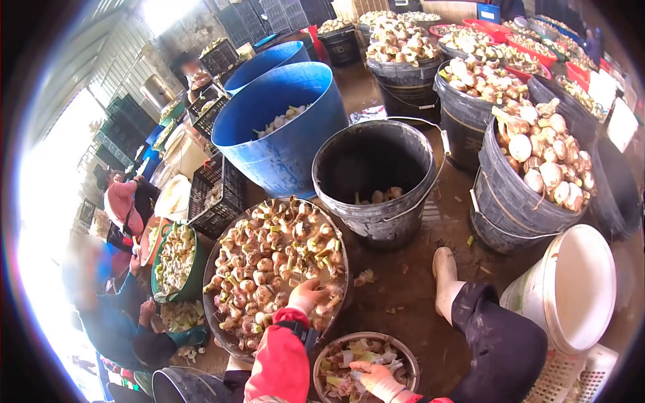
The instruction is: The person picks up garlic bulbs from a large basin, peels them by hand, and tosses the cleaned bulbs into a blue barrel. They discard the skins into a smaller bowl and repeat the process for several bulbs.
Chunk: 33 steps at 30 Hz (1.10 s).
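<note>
My left hand [309,296], in a red sleeve, reaches over a wide round basin [211,285] of muddy water and garlic bulbs [259,265]. Its fingers bend down among the bulbs, closed; what they grip is hidden. Lower down, my right hand [378,381] is closed above a smaller basin [411,354]. A small pale piece shows by its thumb, too indistinct to name. Trimmed garlic skins and stalks [349,359] fill that smaller basin. Just beyond both basins stands a black bucket [376,225] with a few bulbs at its bottom.
Black buckets heaped with bulbs, one nearby [514,218], line the right. A white bucket [517,289] leans beside my leg. Blue tubs [275,161] stand ahead. At left a person in teal [121,322] sits by a green tub [195,279]. The brown floor [410,295] looks wet.
</note>
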{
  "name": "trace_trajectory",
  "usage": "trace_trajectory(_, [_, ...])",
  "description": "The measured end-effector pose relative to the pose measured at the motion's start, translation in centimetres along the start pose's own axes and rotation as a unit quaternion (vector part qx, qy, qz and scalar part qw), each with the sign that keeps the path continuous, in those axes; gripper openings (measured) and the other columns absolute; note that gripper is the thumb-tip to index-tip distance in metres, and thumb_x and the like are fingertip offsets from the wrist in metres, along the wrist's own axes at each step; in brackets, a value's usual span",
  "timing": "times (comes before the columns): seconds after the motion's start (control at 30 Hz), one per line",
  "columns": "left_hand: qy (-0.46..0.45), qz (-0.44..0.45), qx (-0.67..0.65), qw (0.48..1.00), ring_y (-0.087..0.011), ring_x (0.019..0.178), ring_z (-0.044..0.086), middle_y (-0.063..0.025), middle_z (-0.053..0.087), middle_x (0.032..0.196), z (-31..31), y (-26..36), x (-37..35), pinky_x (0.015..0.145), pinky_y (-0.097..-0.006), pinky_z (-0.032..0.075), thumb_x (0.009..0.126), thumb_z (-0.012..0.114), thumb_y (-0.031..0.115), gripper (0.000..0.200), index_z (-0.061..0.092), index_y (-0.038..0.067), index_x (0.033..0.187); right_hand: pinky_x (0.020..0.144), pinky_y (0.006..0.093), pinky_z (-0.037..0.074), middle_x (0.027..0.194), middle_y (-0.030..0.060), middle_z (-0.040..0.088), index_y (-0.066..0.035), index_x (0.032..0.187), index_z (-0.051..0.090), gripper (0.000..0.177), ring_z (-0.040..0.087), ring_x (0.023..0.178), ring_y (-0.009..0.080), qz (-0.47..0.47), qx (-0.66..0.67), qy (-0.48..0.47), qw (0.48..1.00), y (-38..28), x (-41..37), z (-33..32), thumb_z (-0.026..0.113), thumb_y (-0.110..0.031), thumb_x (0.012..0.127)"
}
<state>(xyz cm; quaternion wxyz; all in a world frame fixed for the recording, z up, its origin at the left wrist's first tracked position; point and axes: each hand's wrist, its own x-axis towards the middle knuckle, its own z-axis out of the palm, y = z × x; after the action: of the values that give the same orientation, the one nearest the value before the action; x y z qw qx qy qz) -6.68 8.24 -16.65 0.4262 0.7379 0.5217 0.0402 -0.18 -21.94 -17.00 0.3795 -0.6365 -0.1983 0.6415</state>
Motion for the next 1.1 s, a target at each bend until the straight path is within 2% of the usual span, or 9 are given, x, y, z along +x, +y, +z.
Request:
trace_trajectory(0.1, [-0.11, -0.083, 0.121, 0.983, -0.0272, 0.092, 0.065, -0.0186, 0.066, 0.102, 1.2, 1.2, 3.1, 0.083, -0.0343, 0.049, 0.064, 0.081, 0.041, 0.07, 0.059, 0.0, 0.117, 0.082, 0.0335, 0.048, 0.096, 0.0154, 0.066, -0.009, 0.103, 0.065, 0.019, 0.063, 0.091, 0.0296, -0.208, 0.001, 0.04, 0.977, 0.2, 0.4, 0.5, 0.063, -0.016, 0.086])
trace_trajectory(0.27, [-0.155, -0.131, 0.126, 0.971, -0.0275, 0.097, 0.064, -0.0189, 0.065, 0.109, 0.7, 2.1, 3.7, 0.083, -0.0338, 0.05, 0.062, 0.081, 0.038, 0.077, 0.055, -0.005, 0.12, 0.082, 0.0336, 0.048, 0.095, 0.0139, 0.066, -0.008, 0.102, 0.065, 0.019, 0.063, 0.09, 0.0283, -0.181, 0.013, 0.056, 0.982, -0.9, 0.7, 0.1, 0.062, -0.016, 0.086])
trace_trajectory(0.33, [-0.111, -0.095, 0.044, 0.988, -0.0223, 0.099, 0.062, -0.0158, 0.065, 0.109, -0.4, 3.8, 0.9, 0.088, -0.0329, 0.047, 0.062, 0.083, 0.029, 0.073, 0.056, -0.003, 0.123, 0.081, 0.0332, 0.048, 0.093, 0.0128, 0.067, -0.007, 0.102, 0.066, 0.019, 0.063, 0.089, 0.0269, -0.184, 0.014, 0.072, 0.98, -1.5, 0.5, -0.3, 0.062, -0.016, 0.086])
trace_trajectory(0.4, [-0.091, -0.07, -0.08, 0.99, -0.0195, 0.1, 0.06, -0.0131, 0.061, 0.111, -1.7, 4.7, -2.5, 0.089, -0.0305, 0.048, 0.065, 0.081, 0.013, 0.076, 0.046, -0.005, 0.13, 0.087, 0.0248, 0.045, 0.103, 0.0043, 0.069, -0.011, 0.112, 0.067, 0.028, 0.061, 0.096, 0.0118, -0.007, 0.055, 0.018, 0.998, -1.5, 0.7, -0.7, 0.065, -0.019, 0.086])
trace_trajectory(0.47, [-0.044, 0.032, -0.173, 0.983, -0.0173, 0.096, 0.061, -0.0127, 0.062, 0.107, -2.3, 3.5, -6.2, 0.086, -0.0282, 0.048, 0.063, 0.081, 0.013, 0.076, 0.048, -0.005, 0.129, 0.089, 0.0234, 0.044, 0.105, 0.0044, 0.069, -0.01, 0.11, 0.068, 0.025, 0.061, 0.097, 0.0112, -0.043, 0.06, 0.02, 0.997, -0.9, 0.9, -0.7, 0.065, -0.013, 0.086])
trace_trajectory(0.57, [0.035, 0.044, -0.18, 0.982, -0.0179, 0.104, 0.056, -0.011, 0.058, 0.114, -1.6, 2.1, -13.3, 0.091, -0.0303, 0.045, 0.063, 0.078, 0.006, 0.075, 0.047, -0.006, 0.129, 0.091, 0.0239, 0.044, 0.108, 0.005, 0.068, -0.004, 0.114, 0.065, 0.028, 0.061, 0.099, 0.0115, -0.086, 0.144, 0.043, 0.985, -2.2, 0.2, -0.6, 0.064, -0.01, 0.086])
trace_trajectory(0.6, [0.006, -0.005, -0.317, 0.948, -0.0192, 0.106, 0.054, -0.0108, 0.055, 0.116, -1.2, 4.3, -16.2, 0.093, -0.0318, 0.044, 0.062, 0.079, 0.007, 0.076, 0.046, -0.006, 0.129, 0.092, 0.0244, 0.044, 0.109, 0.0053, 0.067, -0.002, 0.117, 0.063, 0.031, 0.06, 0.102, 0.0119, -0.103, 0.194, 0.047, 0.975, -2.6, 0.1, -0.4, 0.063, -0.009, 0.087])
trace_trajectory(0.8, [0.097, 0.079, 0.012, 0.992, -0.0304, 0.107, 0.055, -0.0167, 0.053, 0.115, 4.5, 2.8, -25.6, 0.096, -0.0372, 0.043, 0.054, 0.082, 0.015, 0.074, 0.054, 0.001, 0.121, 0.098, 0.0265, 0.042, 0.121, 0.0095, 0.062, 0.002, 0.13, 0.05, 0.047, 0.057, 0.113, 0.0163, -0.169, 0.204, -0.047, 0.963, -3.0, -1.6, -0.8, 0.061, 0.0, 0.084])
trace_trajectory(1.1, [0.207, 0.124, 0.221, 0.945, -0.037, 0.103, 0.048, -0.0144, 0.052, 0.107, 10.2, 3.1, -28.8, 0.092, -0.0469, 0.039, 0.058, 0.078, 0.016, 0.065, 0.053, 0.006, 0.117, 0.087, 0.0346, 0.048, 0.107, 0.0176, 0.066, -0.008, 0.119, 0.06, 0.036, 0.064, 0.1, 0.0287, -0.14, -0.111, 0.079, 0.981, -1.4, -2.9, 1.0, 0.058, -0.004, 0.084])
